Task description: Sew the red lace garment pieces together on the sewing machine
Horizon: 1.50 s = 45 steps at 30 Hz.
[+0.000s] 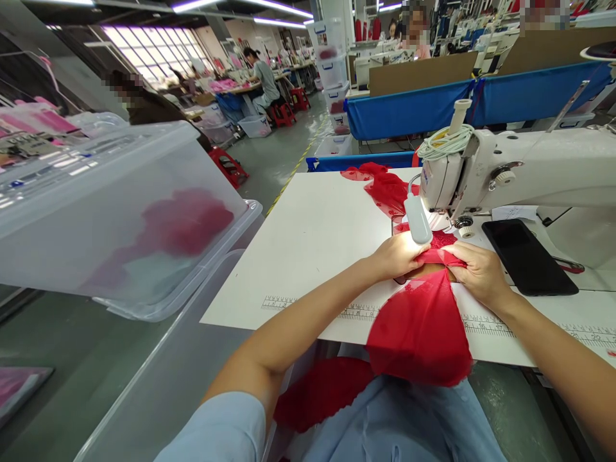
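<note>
Red sheer fabric hangs over the front edge of the white sewing table toward my lap. My left hand is closed on its upper part, just below the lamp of the sewing machine. Pinched between the fingers of my right hand is the same fabric, slightly to the right. A strip of it stretches between both hands in front of the needle area. The needle itself is hidden behind the small white lamp. More red fabric lies bunched behind the machine head.
A black phone lies right of my right hand, beside red-handled snips. Printed ruler marks run along the table's front. Translucent plastic bins stand to the left. Another red piece lies by my lap. Several people work farther back.
</note>
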Available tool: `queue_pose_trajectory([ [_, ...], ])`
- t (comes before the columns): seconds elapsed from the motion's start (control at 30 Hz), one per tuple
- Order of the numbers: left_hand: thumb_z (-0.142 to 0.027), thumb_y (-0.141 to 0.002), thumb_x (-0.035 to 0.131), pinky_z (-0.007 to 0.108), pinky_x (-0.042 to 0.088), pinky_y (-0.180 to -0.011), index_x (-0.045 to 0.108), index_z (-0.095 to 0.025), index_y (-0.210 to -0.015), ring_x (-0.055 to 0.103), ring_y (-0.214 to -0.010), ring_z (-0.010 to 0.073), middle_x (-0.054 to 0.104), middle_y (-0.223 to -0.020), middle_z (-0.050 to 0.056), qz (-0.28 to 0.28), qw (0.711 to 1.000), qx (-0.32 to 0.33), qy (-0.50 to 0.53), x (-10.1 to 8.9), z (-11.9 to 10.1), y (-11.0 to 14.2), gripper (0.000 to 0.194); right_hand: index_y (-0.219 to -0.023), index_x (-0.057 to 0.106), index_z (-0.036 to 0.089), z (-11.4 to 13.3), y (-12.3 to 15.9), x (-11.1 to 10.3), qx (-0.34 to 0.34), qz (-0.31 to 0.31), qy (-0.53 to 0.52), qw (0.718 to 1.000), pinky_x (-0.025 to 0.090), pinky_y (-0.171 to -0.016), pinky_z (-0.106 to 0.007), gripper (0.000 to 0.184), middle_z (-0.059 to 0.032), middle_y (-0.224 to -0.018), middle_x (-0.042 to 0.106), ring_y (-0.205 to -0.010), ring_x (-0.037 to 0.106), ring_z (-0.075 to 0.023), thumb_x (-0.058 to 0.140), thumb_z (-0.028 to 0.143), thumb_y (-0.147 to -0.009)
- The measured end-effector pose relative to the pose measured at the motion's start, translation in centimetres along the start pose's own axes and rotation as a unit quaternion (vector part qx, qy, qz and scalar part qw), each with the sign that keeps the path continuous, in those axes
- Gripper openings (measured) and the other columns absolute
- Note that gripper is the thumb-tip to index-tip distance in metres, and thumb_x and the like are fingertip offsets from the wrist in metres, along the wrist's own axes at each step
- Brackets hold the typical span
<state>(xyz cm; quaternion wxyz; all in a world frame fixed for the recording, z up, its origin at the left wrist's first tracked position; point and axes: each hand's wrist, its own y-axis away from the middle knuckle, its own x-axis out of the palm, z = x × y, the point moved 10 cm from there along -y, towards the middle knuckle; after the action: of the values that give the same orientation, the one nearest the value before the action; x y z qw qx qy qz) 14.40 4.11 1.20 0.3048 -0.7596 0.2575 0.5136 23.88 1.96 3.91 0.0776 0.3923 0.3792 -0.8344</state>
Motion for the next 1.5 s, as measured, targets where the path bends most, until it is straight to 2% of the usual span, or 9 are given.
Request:
queue_pose_trajectory([
  [0.17, -0.034, -0.095, 0.058, 0.031, 0.044, -0.074, 0.049, -0.02, -0.073, 0.057, -0.086, 0.0203, 0.062, -0.089, 0.004, -0.017, 1.0, -0.007, 0.018, 0.4, 0.6, -0.2, 0.028, -0.064, 0.054, 0.022, 0.1, 0.0, 0.1, -0.006, 0.003, 0.004, 1.0, 0.035, -0.052, -0.025, 0.032, 0.0014, -0.059, 0.048, -0.054, 0.046, -0.0128, 0.054, 0.03, -0.095],
  [0.33, -0.018, -0.093, 0.052, 0.033, 0.045, -0.083, 0.053, -0.019, -0.076, 0.057, -0.086, 0.0182, 0.063, -0.085, 0.003, -0.034, 0.985, 0.01, 0.167, 0.2, 1.6, -0.7, 0.017, -0.089, 0.069, 0.021, -0.1, 0.3, 0.1, -0.017, -0.006, 0.064, 0.998, 0.042, -0.057, -0.026, 0.016, -0.0038, -0.08, 0.069, -0.068, 0.063, -0.016, 0.054, 0.025, -0.094],
  [0.5, -0.021, -0.092, 0.053, 0.03, 0.047, -0.078, 0.054, -0.018, -0.07, 0.057, -0.077, 0.0153, 0.061, -0.075, 0.001, -0.018, 0.975, 0.008, 0.222, 0.1, 2.9, -1.4, 0.022, -0.093, 0.069, 0.022, -0.9, 0.9, -2.4, 0.017, -0.113, 0.198, 0.973, 0.044, -0.055, -0.028, 0.018, -0.0059, -0.095, 0.073, -0.072, 0.069, -0.0192, 0.054, 0.014, -0.086],
  [0.57, -0.027, -0.093, 0.055, 0.03, 0.048, -0.077, 0.056, -0.017, -0.073, 0.058, -0.078, 0.0157, 0.062, -0.077, 0.001, -0.016, 0.97, -0.005, 0.244, 0.2, 3.3, -1.5, 0.023, -0.091, 0.066, 0.023, -1.6, 1.1, -3.1, 0.046, -0.134, 0.133, 0.981, 0.049, -0.058, -0.03, 0.016, -0.0057, -0.09, 0.073, -0.068, 0.069, -0.0185, 0.05, 0.018, -0.092],
  [0.73, -0.038, -0.091, 0.064, 0.03, 0.048, -0.073, 0.058, -0.016, -0.074, 0.057, -0.074, 0.0158, 0.06, -0.074, 0.001, -0.012, 0.955, -0.055, 0.291, 0.8, 4.4, -1.5, 0.028, -0.091, 0.06, 0.025, -3.0, 0.8, -1.7, 0.097, -0.066, -0.065, 0.991, 0.056, -0.056, -0.03, 0.02, 0.0018, -0.063, 0.064, -0.054, 0.065, -0.0161, 0.042, 0.027, -0.1],
  [0.9, -0.034, -0.096, 0.055, 0.027, 0.044, -0.07, 0.056, -0.017, -0.071, 0.054, -0.071, 0.0142, 0.058, -0.072, 0.0, -0.035, 0.976, -0.045, 0.213, -0.1, 3.1, -0.3, 0.031, -0.105, 0.062, 0.023, -0.1, 0.4, -1.2, -0.042, -0.028, 0.049, 0.998, 0.055, -0.077, -0.036, 0.02, -0.0072, -0.097, 0.067, -0.092, 0.068, -0.0232, 0.051, 0.018, -0.09],
  [1.17, -0.013, -0.093, 0.048, 0.027, 0.037, -0.058, 0.064, -0.019, -0.079, 0.056, -0.071, 0.0171, 0.065, -0.082, 0.004, -0.043, 0.992, -0.013, -0.115, 0.9, -0.5, 2.8, 0.022, -0.095, 0.065, 0.023, 0.9, 2.0, 0.7, -0.104, 0.062, 0.162, 0.979, 0.033, -0.053, -0.027, 0.019, -0.002, -0.088, 0.066, -0.068, 0.058, -0.0148, 0.053, 0.012, -0.086],
  [1.33, -0.011, -0.095, 0.042, 0.026, 0.044, -0.058, 0.068, -0.019, -0.091, 0.062, -0.077, 0.0174, 0.067, -0.089, 0.007, -0.069, 0.988, 0.019, -0.138, 1.1, -1.5, 3.2, 0.028, -0.081, 0.061, 0.02, 1.6, 2.0, 1.1, -0.135, 0.065, 0.188, 0.971, 0.028, -0.052, -0.03, 0.026, -0.0008, -0.082, 0.063, -0.059, 0.05, -0.0135, 0.048, 0.0, -0.076],
  [1.5, -0.028, -0.096, 0.046, 0.033, 0.056, -0.065, 0.069, -0.013, -0.108, 0.067, -0.086, 0.0226, 0.069, -0.106, 0.013, -0.058, 0.992, 0.046, -0.106, 0.2, -3.1, 3.6, 0.03, -0.073, 0.056, 0.02, 2.7, 1.6, 0.7, -0.164, 0.046, 0.165, 0.971, 0.029, -0.053, -0.031, 0.028, -0.0022, -0.094, 0.07, -0.056, 0.046, -0.0124, 0.043, -0.004, -0.077],
])
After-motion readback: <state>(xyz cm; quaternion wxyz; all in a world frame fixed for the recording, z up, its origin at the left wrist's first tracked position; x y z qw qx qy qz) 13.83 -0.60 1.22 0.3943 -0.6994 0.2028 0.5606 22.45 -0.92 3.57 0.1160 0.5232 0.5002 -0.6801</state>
